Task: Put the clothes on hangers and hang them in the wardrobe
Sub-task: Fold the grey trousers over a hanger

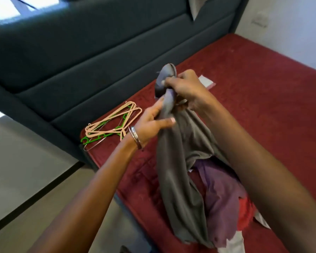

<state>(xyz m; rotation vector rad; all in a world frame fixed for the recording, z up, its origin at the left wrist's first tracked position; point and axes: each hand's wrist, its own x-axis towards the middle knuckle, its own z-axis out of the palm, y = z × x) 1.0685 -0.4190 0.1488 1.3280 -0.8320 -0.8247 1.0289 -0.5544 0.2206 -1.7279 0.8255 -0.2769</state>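
Gripping the bunched top of the grey garment (173,161) above the bed (254,88), the left hand (151,123) and right hand (186,88) are risking a twisted fit, since the hangers (113,125) are lying apart, unreached

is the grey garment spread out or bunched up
Bunched up: both hands, left and right, grip the grey garment twisted at its top; the rest hangs in folds.

hangers (112,125) on bed (263,99), left of clothes (219,194)
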